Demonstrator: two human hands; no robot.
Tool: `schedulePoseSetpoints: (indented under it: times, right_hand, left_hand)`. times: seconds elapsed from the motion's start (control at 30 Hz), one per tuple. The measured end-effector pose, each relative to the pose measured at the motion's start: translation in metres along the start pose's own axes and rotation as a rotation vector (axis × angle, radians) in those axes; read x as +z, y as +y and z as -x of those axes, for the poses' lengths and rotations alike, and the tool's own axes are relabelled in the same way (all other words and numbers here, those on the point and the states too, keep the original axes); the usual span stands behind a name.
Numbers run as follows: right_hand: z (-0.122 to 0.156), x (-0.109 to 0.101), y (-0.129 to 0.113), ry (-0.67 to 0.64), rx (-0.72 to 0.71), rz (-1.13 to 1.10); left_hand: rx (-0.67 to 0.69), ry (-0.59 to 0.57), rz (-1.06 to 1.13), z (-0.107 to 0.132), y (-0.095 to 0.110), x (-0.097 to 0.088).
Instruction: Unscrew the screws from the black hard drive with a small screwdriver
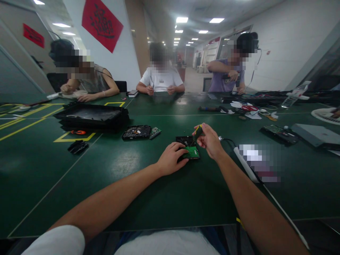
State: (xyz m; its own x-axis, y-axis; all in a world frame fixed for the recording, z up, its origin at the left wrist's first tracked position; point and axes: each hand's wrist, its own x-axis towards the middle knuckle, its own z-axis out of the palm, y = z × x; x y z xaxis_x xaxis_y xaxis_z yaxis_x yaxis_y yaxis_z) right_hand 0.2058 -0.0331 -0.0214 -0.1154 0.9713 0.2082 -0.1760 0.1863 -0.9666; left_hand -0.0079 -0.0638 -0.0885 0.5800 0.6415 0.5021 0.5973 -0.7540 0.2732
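A hard drive [189,147] with a green circuit board on top lies on the dark green table [138,191] in front of me. My left hand [171,158] rests on its near left side, fingers curled down against it to hold it still. My right hand [209,140] is closed round a screwdriver [198,131] with a black and yellow handle, held upright above the drive's far right corner.
A second hard drive [136,132] with a loose green board [155,132] lies to the left, beside a stack of black trays [91,118]. Three other people sit across the table. Scissors [249,108], a grey box [316,135] and another drive [278,133] are at right.
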Motion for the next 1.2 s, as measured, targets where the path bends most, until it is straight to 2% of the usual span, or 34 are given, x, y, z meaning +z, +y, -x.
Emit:
schedulePoseSetpoints:
  times: [0.23,0.5,0.8,1.03,1.2]
  right_hand:
    - [0.0018,0.0012,-0.0007,-0.015,-0.044,0.070]
    - [-0.0005,0.0003,0.0012,-0.029,0.012,-0.032]
    - [0.0002,-0.0020,0.0023,-0.020,-0.054,0.060]
    - [-0.0011,-0.0020,0.0029,-0.012,-0.029,-0.010]
    - [-0.0011,-0.0018,0.0015,0.014,-0.077,0.078]
  left_hand:
    - [0.003,0.002,0.006,-0.0001,0.0009,-0.0006]
    - [0.003,0.004,0.008,-0.0001,0.0017,-0.0016]
    - [-0.008,0.002,0.006,-0.0005,0.0029,-0.0012]
    - [-0.008,-0.005,0.007,-0.0001,0.0015,-0.0007]
    - [0.002,0.003,0.005,-0.0003,0.0011,0.0002]
